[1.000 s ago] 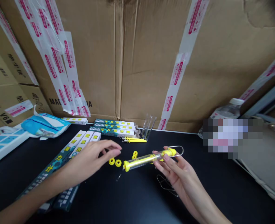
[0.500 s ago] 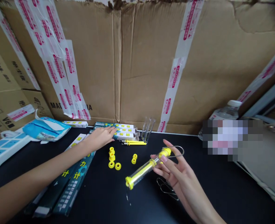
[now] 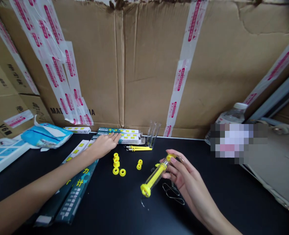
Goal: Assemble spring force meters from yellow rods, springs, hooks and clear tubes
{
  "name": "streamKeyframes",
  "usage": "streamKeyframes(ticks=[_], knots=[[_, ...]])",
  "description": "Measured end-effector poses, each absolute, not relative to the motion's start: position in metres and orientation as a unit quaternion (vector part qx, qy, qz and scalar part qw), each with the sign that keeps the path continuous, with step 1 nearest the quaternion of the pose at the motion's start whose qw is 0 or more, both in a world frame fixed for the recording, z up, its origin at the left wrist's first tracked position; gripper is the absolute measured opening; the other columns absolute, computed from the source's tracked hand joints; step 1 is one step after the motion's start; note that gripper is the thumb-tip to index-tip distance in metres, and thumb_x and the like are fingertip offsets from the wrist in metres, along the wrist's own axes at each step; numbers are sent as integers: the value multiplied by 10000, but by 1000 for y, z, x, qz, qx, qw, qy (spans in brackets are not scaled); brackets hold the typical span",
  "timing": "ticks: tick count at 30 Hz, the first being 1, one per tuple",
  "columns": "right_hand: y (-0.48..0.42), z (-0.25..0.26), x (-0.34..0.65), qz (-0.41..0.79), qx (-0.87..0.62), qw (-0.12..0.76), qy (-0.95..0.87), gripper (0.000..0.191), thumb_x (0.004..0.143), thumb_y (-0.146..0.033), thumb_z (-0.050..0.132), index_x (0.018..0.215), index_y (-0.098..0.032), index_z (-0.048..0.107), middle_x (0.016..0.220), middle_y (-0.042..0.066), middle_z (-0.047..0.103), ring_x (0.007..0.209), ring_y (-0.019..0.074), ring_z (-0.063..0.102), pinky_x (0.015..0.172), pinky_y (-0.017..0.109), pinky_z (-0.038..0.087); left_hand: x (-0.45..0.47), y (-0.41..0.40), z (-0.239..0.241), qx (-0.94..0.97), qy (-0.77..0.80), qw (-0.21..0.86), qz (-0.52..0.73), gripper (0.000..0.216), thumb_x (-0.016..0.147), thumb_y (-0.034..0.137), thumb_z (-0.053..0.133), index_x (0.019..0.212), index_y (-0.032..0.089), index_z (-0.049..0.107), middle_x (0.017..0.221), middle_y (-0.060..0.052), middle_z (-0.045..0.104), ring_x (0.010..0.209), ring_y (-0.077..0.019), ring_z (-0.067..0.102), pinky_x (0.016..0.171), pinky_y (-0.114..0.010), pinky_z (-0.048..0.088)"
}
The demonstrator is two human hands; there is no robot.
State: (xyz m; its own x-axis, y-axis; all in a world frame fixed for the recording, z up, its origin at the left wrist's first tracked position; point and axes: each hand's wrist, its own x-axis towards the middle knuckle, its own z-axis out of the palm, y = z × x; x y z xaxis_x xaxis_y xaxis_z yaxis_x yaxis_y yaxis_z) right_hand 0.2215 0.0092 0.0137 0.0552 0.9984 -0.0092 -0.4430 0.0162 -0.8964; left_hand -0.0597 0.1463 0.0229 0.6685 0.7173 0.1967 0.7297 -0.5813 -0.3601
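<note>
My right hand is closed around the upper end of a spring scale, a clear tube with a yellow core and yellow end caps. The scale tilts down to the left, its lower hook hanging just above the black table. My left hand lies over a stack of printed spring scale boxes by the cardboard wall, fingers stretched across them and partly hiding them. Under my right hand are bent wire hooks. Several yellow rings stand between the hands, with two smaller yellow caps to their right.
Thin yellow rods and clear tubes sit near the boxes. Long dark boxes lie under my left forearm. A blue packet and a power strip are far left. A bottle and a beige bag stand right.
My right hand has tilted the spring scale more steeply and drawn its lower end rightward. Its fingers now close further over the top cap. My left hand stays on the boxes; the view shifts slightly.
</note>
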Motion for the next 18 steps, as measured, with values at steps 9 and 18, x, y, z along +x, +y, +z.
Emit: streamKeyframes(ticks=[9, 18], knots=[[10, 18, 223, 577, -378, 634, -348, 376, 856, -426, 754, 1156, -206, 695, 926, 51, 715, 805, 156, 659, 671, 225, 601, -69, 143, 59, -874, -426, 188, -139, 325, 992, 250, 594, 1302, 155, 574, 1194, -101, 688, 989, -234, 706, 807, -403, 605], [9, 22, 226, 554, -394, 631, -373, 599, 821, -350, 813, 1357, -309, 548, 945, 6, 733, 647, 99, 658, 665, 202, 586, -58, 95, 136, -749, -480, 228, -397, 366, 957, 427, 599, 1187, 143, 616, 1005, -71, 759, 874, -195, 718, 857, -339, 572]])
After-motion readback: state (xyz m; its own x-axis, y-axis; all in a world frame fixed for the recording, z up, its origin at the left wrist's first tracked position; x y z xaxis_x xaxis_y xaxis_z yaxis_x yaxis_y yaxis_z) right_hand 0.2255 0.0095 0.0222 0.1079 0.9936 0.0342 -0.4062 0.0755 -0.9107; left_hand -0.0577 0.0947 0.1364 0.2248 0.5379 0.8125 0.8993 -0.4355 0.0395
